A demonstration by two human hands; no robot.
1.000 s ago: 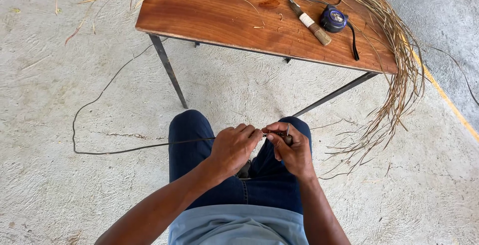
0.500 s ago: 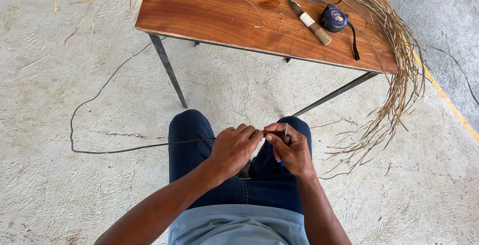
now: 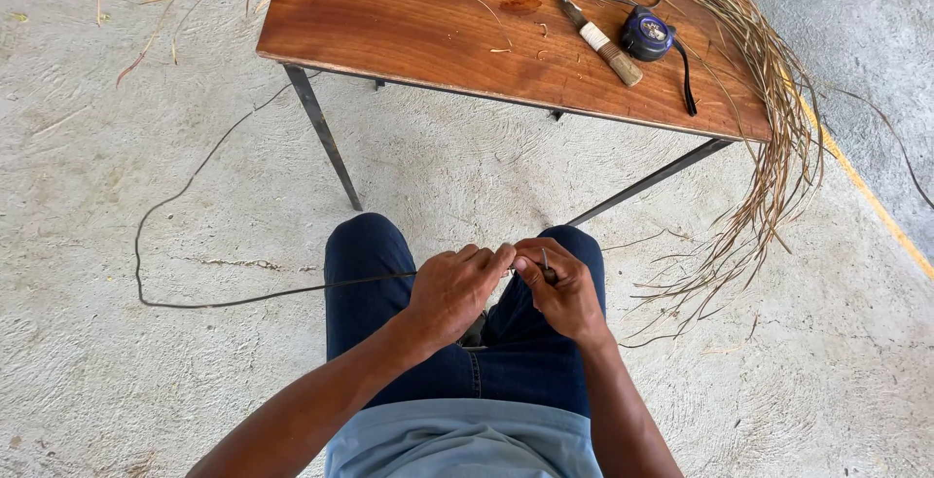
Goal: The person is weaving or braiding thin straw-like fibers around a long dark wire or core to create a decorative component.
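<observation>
In front of your knees stands the wooden tabletop (image 3: 438,35) on thin metal legs, and over its far edge and right side lies a big bundle of dry straw fibres (image 3: 769,118), which hangs down from the right corner almost to the concrete floor (image 3: 117,371). On the tabletop, near the right end, you see an awl-like tool with a wrapped wooden handle (image 3: 598,38) and, just beside it, a dark blue tape measure (image 3: 646,33) with its strap lying toward the edge. The thing you work on is the long thin dark strand (image 3: 195,300): it goes from your hands to the left over your left thigh, then makes a wide loop on the floor and rises toward the table leg. It looks light, thin and flexible, rather like a cord than a stiff stick, so it will bend easily and can slip if you hold it loosely; the best place to hold is close to its end, with the fingertips. Your left hand (image 3: 452,288) is closed in a pinch on the strand over your lap, and your right hand (image 3: 562,288) is closed too, touching the left one at the fingertips, holding the strand's end with perhaps a small thin piece that I cannot identify. Nothing stands between your hands and the tabletop, but the loose loop on the floor may catch on the table leg.
</observation>
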